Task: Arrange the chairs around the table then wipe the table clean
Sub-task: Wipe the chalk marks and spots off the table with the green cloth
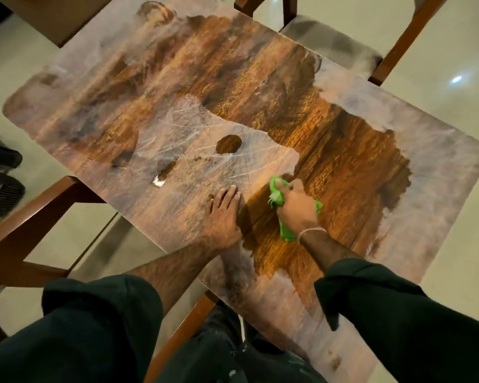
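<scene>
Working outward from me: dark sleeves (103, 313) at 6 o'clock, then both hands side by side on the table (440, 167), a bit in from the near edge. My left hand (224, 214) lies flat, fingers straight, palm down on the wood. I reckon that's a brace so I can lean into the stroke. My right hand (296, 205), just beside it toward 3 o'clock, is bunched round the green cloth (286, 233) and presses it down; wadding it up like that puts more push on a small patch.

The cloth sits right on the border between bare shiny grain and the white film (205, 150), so that edge looks like the bit being worked. The film covers the middle toward 9 o'clock plus the rims at 3 and 12, and there's a little white blob (158, 181) at about 9. I'd call the wiping maybe half done.

Chairs: the near chair (25, 233) sits at 8 o'clock, the far-left chair (53, 20) at 11, the far-right chair (409, 37) at 1. All are close in, so that part looks sorted.
</scene>
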